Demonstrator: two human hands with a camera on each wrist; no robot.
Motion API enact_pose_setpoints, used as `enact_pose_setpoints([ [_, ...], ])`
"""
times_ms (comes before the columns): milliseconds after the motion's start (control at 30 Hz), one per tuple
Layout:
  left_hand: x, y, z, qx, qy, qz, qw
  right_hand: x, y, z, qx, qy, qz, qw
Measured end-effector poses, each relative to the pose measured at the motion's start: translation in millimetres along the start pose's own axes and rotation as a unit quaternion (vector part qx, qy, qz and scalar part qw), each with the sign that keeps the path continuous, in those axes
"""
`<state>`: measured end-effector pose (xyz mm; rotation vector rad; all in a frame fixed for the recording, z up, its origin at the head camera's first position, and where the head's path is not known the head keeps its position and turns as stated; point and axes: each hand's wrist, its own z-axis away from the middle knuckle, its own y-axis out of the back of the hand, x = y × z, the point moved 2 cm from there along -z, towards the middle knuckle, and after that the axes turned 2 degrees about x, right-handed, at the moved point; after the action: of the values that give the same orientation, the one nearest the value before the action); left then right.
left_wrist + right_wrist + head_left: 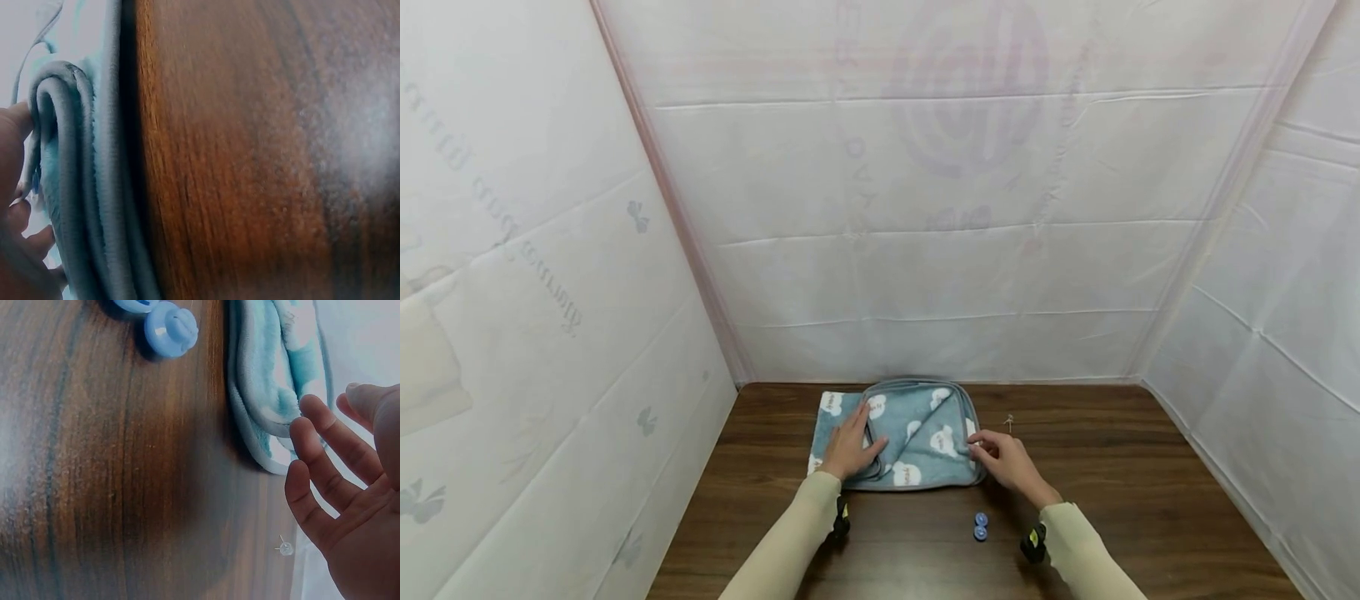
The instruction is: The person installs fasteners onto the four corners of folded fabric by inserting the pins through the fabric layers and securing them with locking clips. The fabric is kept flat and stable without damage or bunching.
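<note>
- Left hand [847, 447], lower middle of the head view: fingers spread, palm down over the left part of the cloth [917, 454], seemingly steadying it; the step in hand looks like folding or straightening.
- Cloth, bottom centre of that frame: folded in layers, lying on the table [1112, 483] between the two hands, directly under the left one and just left of the right one's fingertips.
- Blue pieces [981, 533]: two, below the cloth's right end.
- Right hand [1011, 462], lower right of centre: fingers bent at the cloth's right edge; I cannot tell whether they pinch it. The next move probably calls for a sure hold there while the left presses.
</note>
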<state>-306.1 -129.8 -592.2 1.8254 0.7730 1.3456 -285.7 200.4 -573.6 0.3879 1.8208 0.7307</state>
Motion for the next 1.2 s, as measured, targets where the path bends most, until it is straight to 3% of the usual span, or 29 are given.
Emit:
enact_pose_setpoints([
  [300,-0.4,8.2,9.5,0.050,-0.036,-0.003,0.9981,-2.1,1.5,-2.4,0.001,-0.004,0.006,1.000],
  [467,-1.8,18.0,19.4,0.070,-0.037,0.001,0.9968,-1.5,2.0,-4.9,0.025,0.011,0.028,0.999],
  [667,-6.4,30.6,31.7,0.068,-0.018,-0.009,0.9975,4.6,6.3,-6.1,0.060,0.059,0.083,0.993],
  [867,-9.3,37.8,46.4,0.105,-0.022,-0.032,0.9937,15.8,14.9,-4.6,0.091,0.082,0.152,0.981],
  [1033,-9.1,43.4,61.3,0.142,-0.036,-0.044,0.9882,26.9,18.9,-6.3,0.084,0.075,0.189,0.976],
  [1200,-10.8,47.8,71.6,0.157,-0.039,-0.054,0.9854,38.5,21.1,-11.4,0.055,0.055,0.216,0.973],
])
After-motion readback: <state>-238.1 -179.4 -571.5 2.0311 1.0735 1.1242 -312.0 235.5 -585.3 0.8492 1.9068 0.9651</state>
